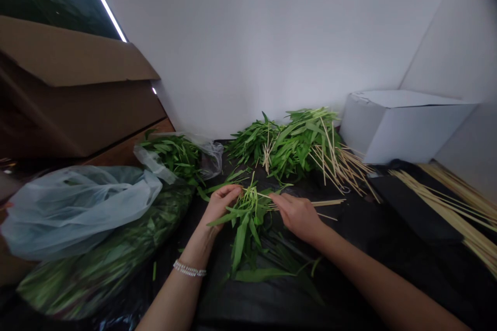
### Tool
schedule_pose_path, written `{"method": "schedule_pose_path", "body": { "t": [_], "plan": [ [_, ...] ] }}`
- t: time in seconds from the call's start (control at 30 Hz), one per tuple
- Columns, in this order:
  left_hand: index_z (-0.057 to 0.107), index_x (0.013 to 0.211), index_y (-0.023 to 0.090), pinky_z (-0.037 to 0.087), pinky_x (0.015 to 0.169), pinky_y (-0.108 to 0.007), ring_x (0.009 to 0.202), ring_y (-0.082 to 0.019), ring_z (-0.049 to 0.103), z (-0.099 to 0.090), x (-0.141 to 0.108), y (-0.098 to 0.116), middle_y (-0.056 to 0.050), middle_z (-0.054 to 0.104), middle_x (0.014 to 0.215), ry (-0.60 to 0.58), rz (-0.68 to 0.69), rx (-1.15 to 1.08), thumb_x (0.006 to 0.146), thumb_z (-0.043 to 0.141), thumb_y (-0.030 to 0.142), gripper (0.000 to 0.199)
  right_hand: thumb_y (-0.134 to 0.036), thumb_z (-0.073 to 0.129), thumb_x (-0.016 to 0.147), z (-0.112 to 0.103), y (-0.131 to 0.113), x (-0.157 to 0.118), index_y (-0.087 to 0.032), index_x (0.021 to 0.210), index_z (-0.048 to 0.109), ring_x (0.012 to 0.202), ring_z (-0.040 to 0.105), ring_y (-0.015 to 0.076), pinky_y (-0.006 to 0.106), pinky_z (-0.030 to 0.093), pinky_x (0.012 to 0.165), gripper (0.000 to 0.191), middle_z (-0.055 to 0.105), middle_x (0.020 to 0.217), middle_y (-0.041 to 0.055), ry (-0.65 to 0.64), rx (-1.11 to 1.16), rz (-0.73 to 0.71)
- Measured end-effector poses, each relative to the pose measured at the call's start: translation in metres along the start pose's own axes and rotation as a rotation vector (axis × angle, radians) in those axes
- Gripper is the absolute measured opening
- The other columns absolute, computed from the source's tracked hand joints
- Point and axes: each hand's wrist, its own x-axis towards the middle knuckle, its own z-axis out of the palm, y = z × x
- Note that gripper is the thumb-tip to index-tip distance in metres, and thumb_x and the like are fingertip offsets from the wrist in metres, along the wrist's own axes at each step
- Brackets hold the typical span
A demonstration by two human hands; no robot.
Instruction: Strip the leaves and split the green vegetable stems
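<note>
Head cam: L hand (223, 200) pinched on greens bunch (248, 217), R hand (298, 215) pinched on thin stick (264, 195) meeting it; bunch sits btwn both. Prob threading greens on stick rn, so next push needs steady L grip imo. Loose sticks (328, 202) by R hand.
</note>
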Motion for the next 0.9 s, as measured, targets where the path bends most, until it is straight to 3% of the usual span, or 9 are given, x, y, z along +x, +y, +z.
{"method": "schedule_pose_path", "body": {
  "t": [0.5,0.77,0.9],
  "plan": [
    [0.075,0.079,0.014,0.049,0.059,-0.022,0.057,-0.01,0.061,-0.0062,0.0047,-0.0059,-0.001,0.071,0.067,0.015,0.027,0.08,0.052,0.087,0.033,0.035,-0.012,0.045,0.091,-0.0028,-0.0019,0.001,-0.021,0.12,0.061,0.071,0.064,0.0148,0.023,0.04,0.059,0.034,0.069,0.086,0.0026,-0.075,-0.022,0.04],
    [0.076,0.072,0.015,0.048,0.066,-0.024,0.063,-0.012,0.061,-0.0048,0.0044,-0.0031,-0.003,0.072,0.07,0.072,0.203,0.3,0.052,0.086,0.035,0.031,-0.016,0.044,0.093,-0.0053,-0.0047,0.0016,-0.022,0.123,0.058,0.074,0.065,0.0159,0.023,0.042,0.062,0.034,0.07,0.091,0.0032,-0.16,-0.029,0.066],
    [0.076,0.075,0.015,0.049,0.067,-0.025,0.065,-0.013,0.062,-0.0059,0.0057,-0.0055,-0.004,0.073,0.072,0.041,0.163,0.273,0.053,0.086,0.037,0.032,-0.016,0.043,0.093,-0.0064,-0.0053,0.0019,-0.022,0.124,0.058,0.077,0.066,0.0164,0.023,0.043,0.064,0.035,0.07,0.093,0.0037,-0.183,-0.019,0.073]
  ]
}}
